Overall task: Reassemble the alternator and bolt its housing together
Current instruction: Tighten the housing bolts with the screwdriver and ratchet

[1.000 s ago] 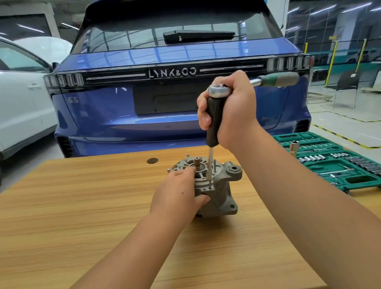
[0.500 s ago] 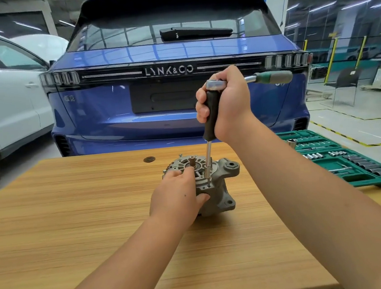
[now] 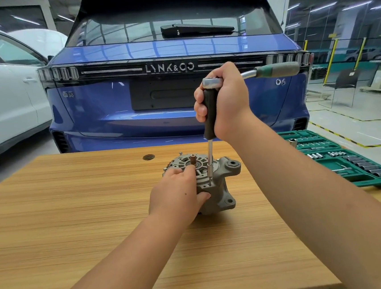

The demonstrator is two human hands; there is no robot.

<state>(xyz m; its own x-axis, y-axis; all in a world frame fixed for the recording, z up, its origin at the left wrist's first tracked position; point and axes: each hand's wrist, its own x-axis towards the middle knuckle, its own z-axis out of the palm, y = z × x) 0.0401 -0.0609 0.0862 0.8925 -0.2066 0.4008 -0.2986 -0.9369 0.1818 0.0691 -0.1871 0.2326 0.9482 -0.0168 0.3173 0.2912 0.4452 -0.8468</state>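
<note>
Blue car [image 3: 175, 94]: we see its rear filling the background behind the surface; the roof is cut off by the top edge.
White car [image 3: 1, 102]: at far left, only its side and part of a wheel are in view.
Surface [image 3: 76, 225]: wooden, with a small dark round hole [image 3: 148, 157] near the far edge; the near corners are cut off.
Socket case [image 3: 339, 158]: green and open on the right end of the surface. We make out rows of sockets and bits in its slots, too small to tell apart; one loose socket [image 3: 292, 142] stands upright at its far-left corner.
Alternator [image 3: 213, 179]: grey, in the middle of the surface, shaft end up; its near-left side is hidden by the left hand.
Ratchet [image 3: 271, 71]: green grip pointing right, head atop a black-handled driver [image 3: 210, 114] that stands upright, its tip in a bolt hole on the housing; we cannot see the bolt itself.
Right hand [image 3: 225, 101]: fingers curled round the black handle.
Left hand [image 3: 177, 192]: fingers lie bent over the housing top, thumb pressed against its side.
</note>
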